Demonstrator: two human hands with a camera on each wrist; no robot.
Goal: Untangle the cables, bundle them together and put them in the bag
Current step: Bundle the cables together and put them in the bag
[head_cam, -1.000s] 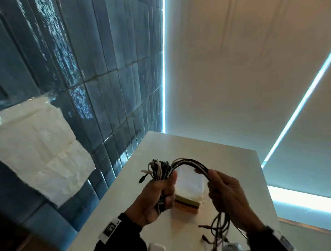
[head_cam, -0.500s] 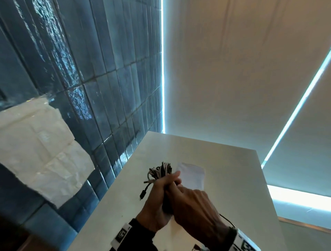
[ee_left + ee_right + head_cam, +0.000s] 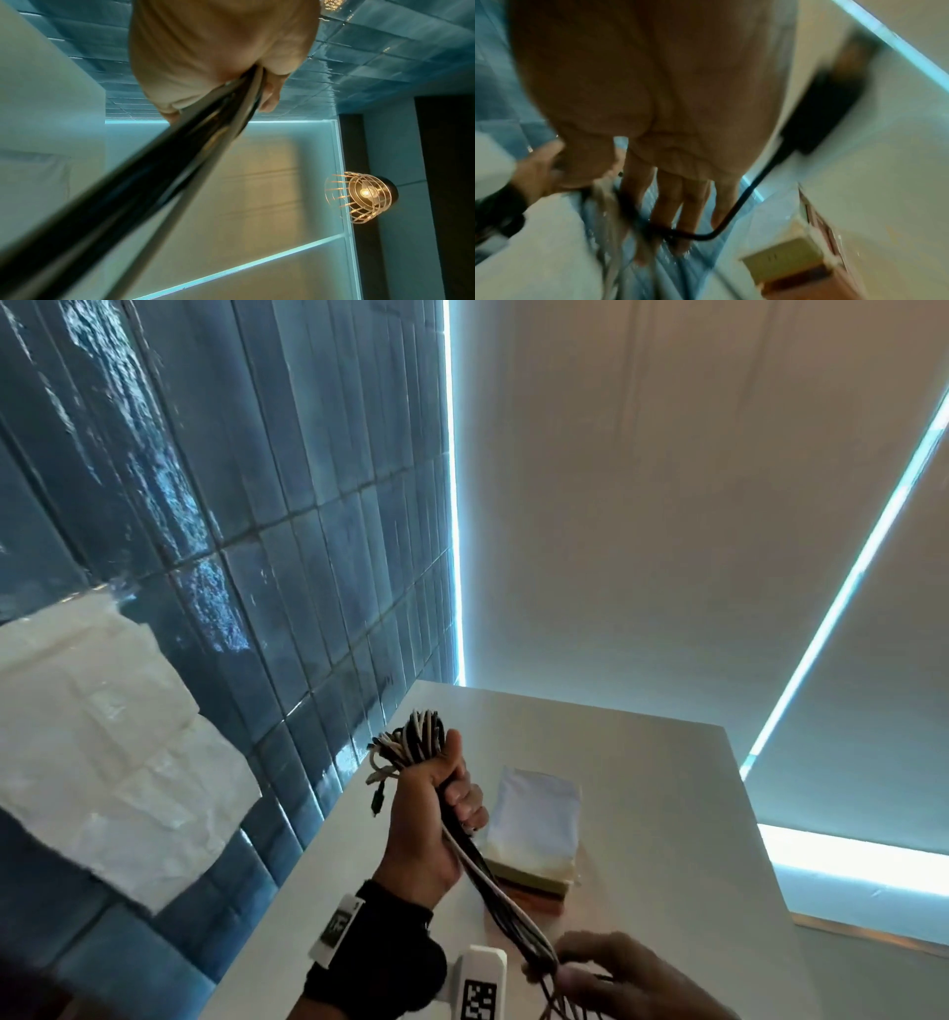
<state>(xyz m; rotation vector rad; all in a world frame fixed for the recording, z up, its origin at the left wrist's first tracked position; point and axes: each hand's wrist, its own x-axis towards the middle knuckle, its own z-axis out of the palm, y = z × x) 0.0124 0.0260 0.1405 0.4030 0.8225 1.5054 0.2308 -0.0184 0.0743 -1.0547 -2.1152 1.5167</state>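
My left hand [image 3: 436, 806] grips a folded bundle of black and white cables [image 3: 411, 744] in a fist above the white table [image 3: 642, 814]. Looped ends and a small plug stick out above the fist. The loose strands [image 3: 493, 886] run tight down to my right hand [image 3: 595, 973] at the near edge, whose thumb and fingers close round them. In the left wrist view the strands [image 3: 154, 172] leave the left hand [image 3: 218, 50]. A black cable [image 3: 734, 213] crosses the fingers of the right hand [image 3: 654, 101]. The white bag [image 3: 536, 814] lies flat just right of the left hand.
The bag rests on a yellow and brown box [image 3: 534, 883]. A blue tiled wall [image 3: 257, 557] runs along the table's left side with white paper [image 3: 102, 737] on it. A blurred black block [image 3: 821, 113] hangs on the black cable. A cage lamp [image 3: 359, 194] glows overhead.
Half a second ago both hands met at the bundle. The right hand has since slid down the strands toward me, pulling them straight, while the left keeps its grip.
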